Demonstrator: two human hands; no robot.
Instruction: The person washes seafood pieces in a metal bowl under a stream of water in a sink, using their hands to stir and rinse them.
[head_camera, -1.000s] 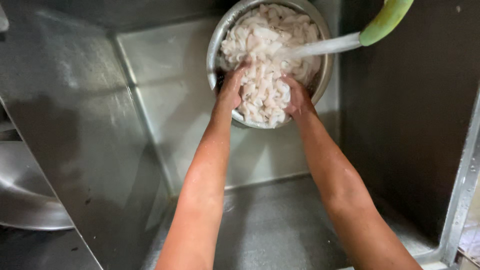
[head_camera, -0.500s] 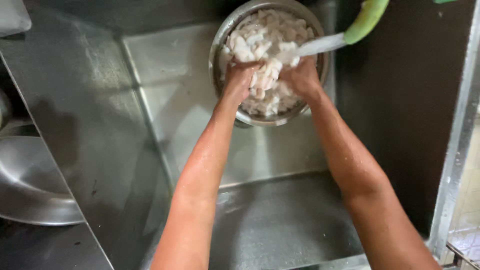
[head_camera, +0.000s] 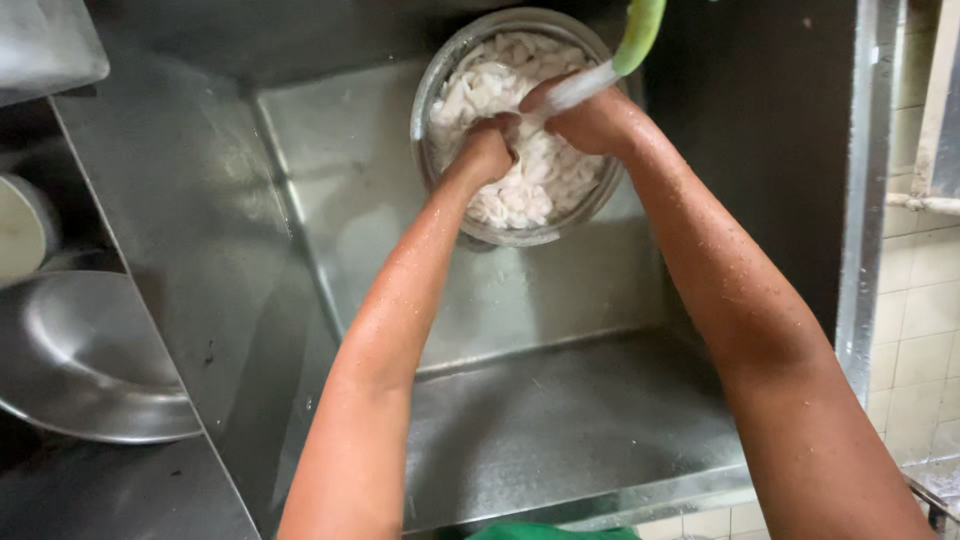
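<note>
Both hands, left hand and right hand, clenched on white pieces in steel bowl, green hose at 12 o'clock streaming over them, empty steel basin at 9 o'clock.

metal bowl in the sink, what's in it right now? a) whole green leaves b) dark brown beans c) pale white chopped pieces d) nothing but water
c: the metal bowl is heaped with pale white pieces, and the left hand and right hand are both pressed into them under a stream of water from the green hose.
</note>
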